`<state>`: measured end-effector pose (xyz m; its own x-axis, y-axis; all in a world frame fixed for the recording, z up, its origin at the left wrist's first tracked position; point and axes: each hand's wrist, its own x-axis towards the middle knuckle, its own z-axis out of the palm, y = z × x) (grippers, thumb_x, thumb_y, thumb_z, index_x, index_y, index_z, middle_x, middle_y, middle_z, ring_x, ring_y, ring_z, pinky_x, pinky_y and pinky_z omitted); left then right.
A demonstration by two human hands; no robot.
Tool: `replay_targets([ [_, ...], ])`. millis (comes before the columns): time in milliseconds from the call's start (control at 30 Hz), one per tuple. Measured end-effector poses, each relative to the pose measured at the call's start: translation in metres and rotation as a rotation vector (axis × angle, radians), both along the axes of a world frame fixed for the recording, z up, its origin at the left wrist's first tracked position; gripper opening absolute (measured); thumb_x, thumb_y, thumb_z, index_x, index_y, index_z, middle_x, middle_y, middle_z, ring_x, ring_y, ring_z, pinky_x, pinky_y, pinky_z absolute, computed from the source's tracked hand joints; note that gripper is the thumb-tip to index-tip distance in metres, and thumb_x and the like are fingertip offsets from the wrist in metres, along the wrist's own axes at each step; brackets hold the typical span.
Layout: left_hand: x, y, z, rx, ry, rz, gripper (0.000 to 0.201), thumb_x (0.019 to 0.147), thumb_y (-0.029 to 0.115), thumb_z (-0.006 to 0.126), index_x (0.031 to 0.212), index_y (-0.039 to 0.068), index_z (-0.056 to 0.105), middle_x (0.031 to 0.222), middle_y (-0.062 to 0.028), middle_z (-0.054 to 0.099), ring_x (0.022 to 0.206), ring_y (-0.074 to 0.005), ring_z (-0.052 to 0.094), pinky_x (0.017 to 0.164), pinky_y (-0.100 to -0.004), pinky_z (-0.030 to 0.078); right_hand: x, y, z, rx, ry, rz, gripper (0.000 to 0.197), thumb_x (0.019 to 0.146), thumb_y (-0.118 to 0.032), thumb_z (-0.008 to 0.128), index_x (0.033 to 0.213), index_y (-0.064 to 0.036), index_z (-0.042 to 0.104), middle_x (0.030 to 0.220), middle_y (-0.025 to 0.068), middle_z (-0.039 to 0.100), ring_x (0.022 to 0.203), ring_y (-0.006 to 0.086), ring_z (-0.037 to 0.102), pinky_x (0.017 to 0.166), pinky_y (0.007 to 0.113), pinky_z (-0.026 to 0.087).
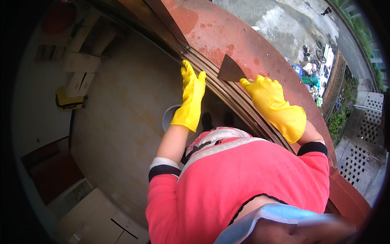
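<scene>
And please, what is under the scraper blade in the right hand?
The scraper blade, held by the right hand, overlaps the area where the reddish ledge meets the brown metal rails. The part directly beneath is covered; I cannot tell whether they touch.

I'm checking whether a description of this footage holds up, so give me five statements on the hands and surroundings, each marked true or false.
1. Yellow gloves cover the left hand and the right hand. True.
2. The right hand grips a scraper with a flared blade. True.
3. The left hand is clenched around a sponge. False: the left hand's fingers are extended, and no tool shows in it.
4. The outer ledge is bright blue. False: the outer ledge beyond the metal window track is reddish.
5. A pale bucket is partly hidden by the left glove. True.
</scene>
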<state>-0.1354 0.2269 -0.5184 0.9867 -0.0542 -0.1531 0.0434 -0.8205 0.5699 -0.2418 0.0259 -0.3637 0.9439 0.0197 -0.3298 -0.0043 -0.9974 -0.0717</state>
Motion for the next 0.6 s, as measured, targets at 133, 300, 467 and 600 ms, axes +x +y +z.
replay_targets([
  [133, 0.004, -0.005, 0.002, 0.004, 0.031, -0.007, 0.087, 0.094, 0.033, 0.066, 0.159, 0.013, 0.012, 0.159, -0.0242, 0.024, 0.139, -0.0422, 0.039, 0.115, -0.0432, 0.035, 0.024, 0.018, -0.028, -0.003, -0.173, -0.002, 0.030, 0.098, -0.028, 0.051, 0.104, -0.0046, 0.069, 0.099, 0.0188, 0.068, 0.091, 0.0376, 0.068, 0.075, 0.048, 0.054],
  [300, 0.003, 0.000, -0.007, 0.001, -0.029, 0.023, 0.087, 0.092, 0.031, 0.068, 0.158, 0.010, 0.015, 0.157, -0.0263, 0.027, 0.138, -0.0430, 0.040, 0.113, -0.0433, 0.037, 0.003, 0.030, -0.022, -0.142, -0.241, 0.069, 0.034, 0.097, -0.029, 0.053, 0.096, 0.0004, 0.070, 0.092, 0.0200, 0.067, 0.083, 0.0391, 0.066, 0.071, 0.050, 0.054],
  [467, 0.006, -0.007, 0.001, -0.052, -0.064, -0.009, 0.085, 0.091, 0.028, 0.069, 0.156, 0.006, 0.018, 0.154, -0.0275, 0.031, 0.134, -0.0431, 0.045, 0.110, -0.0425, 0.041, 0.057, 0.034, -0.034, -0.031, -0.157, -0.017, 0.028, 0.098, -0.028, 0.052, 0.115, -0.0124, 0.068, 0.098, 0.0164, 0.069, 0.086, 0.0371, 0.069, 0.071, 0.048, 0.055],
  [600, 0.005, -0.003, 0.003, -0.043, -0.050, 0.010, 0.084, 0.092, 0.027, 0.069, 0.156, 0.006, 0.019, 0.154, -0.0273, 0.031, 0.131, -0.0435, 0.048, 0.109, -0.0427, 0.042, 0.039, -0.018, -0.026, 0.370, -0.114, -0.103, 0.028, 0.098, -0.022, 0.058, 0.123, -0.0124, 0.068, 0.098, 0.0105, 0.072, 0.089, 0.0260, 0.070, 0.079, 0.037, 0.053],
])
